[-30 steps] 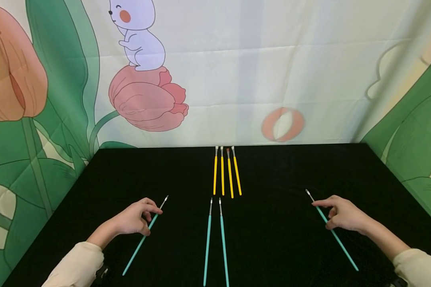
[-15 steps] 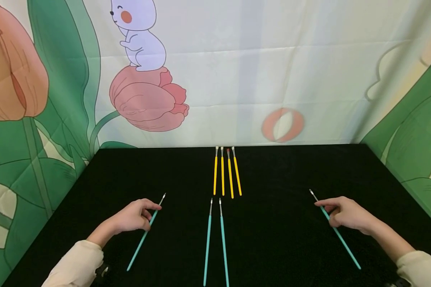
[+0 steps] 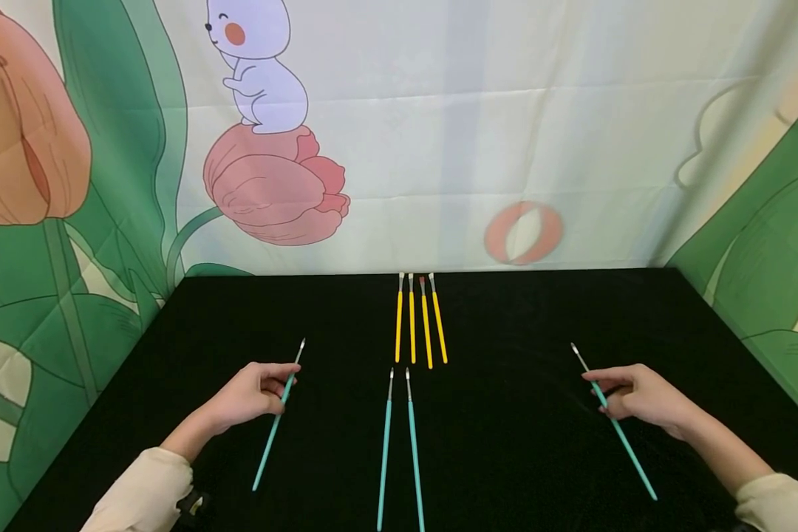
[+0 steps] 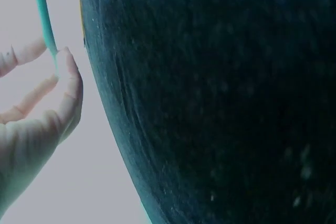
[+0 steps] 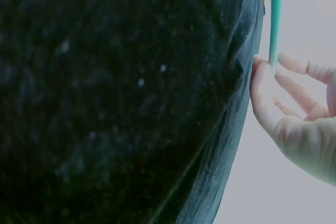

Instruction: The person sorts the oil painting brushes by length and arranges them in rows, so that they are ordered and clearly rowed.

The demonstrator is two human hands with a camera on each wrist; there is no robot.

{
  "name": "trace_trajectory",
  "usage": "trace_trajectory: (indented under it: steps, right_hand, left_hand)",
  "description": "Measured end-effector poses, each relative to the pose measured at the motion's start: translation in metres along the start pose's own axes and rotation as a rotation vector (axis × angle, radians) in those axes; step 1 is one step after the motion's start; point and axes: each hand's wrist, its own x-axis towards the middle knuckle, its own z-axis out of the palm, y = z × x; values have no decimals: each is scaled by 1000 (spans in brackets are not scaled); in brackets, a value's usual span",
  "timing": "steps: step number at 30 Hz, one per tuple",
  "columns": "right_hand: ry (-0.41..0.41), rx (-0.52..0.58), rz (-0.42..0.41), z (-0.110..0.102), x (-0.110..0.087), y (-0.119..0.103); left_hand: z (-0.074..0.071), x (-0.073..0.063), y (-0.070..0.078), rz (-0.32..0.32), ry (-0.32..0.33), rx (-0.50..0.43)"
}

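Observation:
My left hand [image 3: 251,395] pinches a teal-handled paintbrush [image 3: 268,452] between thumb and fingers, its bristle tip pointing away from me and slightly right. On the other side my right hand [image 3: 641,399] pinches a second teal paintbrush [image 3: 633,458], whose tip points away and to the left. Both wrist views show a teal handle, the left one [image 4: 44,11] and the right one [image 5: 275,19], against thumb and fingertips. Between the hands, two more teal paintbrushes, a left one [image 3: 385,458] and a right one [image 3: 415,458], lie side by side on the black table.
Several yellow-handled paintbrushes lie in a row near the back edge, among them a leftmost one [image 3: 399,325] and a rightmost one [image 3: 439,325]. A black cloth [image 3: 519,443] covers the table. Behind it hangs a printed curtain [image 3: 399,148] with flowers and a white animal.
The left-hand paintbrush has swung more upright, its tip moving farther away and its tail to the right. The right-hand paintbrush has shifted slightly. The lying paintbrushes have stayed put.

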Motion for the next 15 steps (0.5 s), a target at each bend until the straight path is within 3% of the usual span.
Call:
trace_trajectory:
  steps: [8,15]
  right_hand:
    - [-16,128,-95,4,-3,-1]
    - [-16,158,-99,5,-5,-7]
  left_hand:
    - [6,-3,8,41,52,-143]
    - [11,-1,12,87,43,-160]
